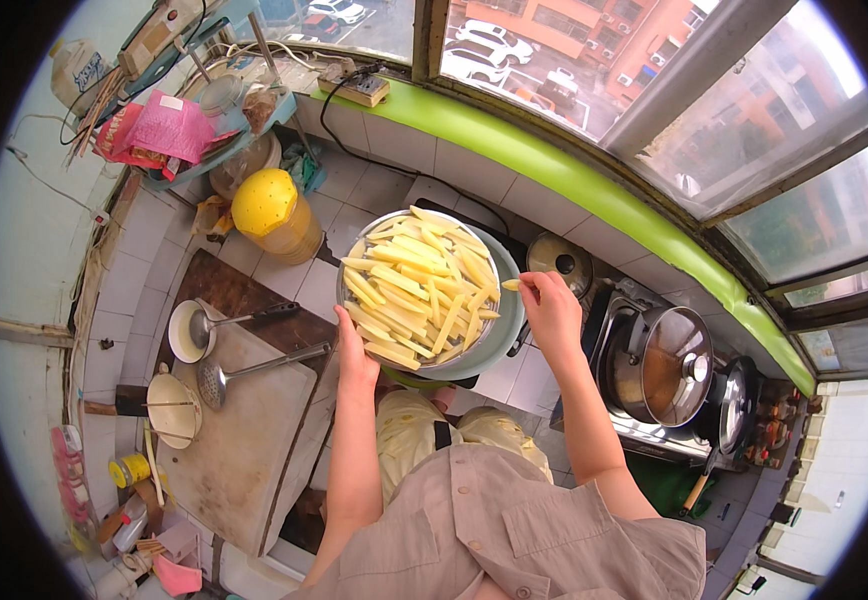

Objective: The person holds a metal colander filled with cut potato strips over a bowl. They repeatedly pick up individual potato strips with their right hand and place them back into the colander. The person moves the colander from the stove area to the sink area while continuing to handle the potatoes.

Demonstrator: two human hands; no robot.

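A round metal bowl (343,294) heaped with cut potato strips (415,281) is in front of me. My left hand (357,352) grips its near left rim, thumb up along the side. Beneath and to the right of it shows a larger pale green basin (507,319), partly covered by the metal bowl. My right hand (554,307) is raised beside the basin's right edge. Between its thumb and fingertips it pinches a single potato piece (510,285), apart from the heap.
On the right, a gas stove (651,441) carries a lidded pot (659,367) and a lidded pan (735,405). At left, a slotted spoon (213,382) and ladle (201,328) lie by a cutting board (246,450). A yellow-topped container (276,217) stands behind. Windows curve along the far side.
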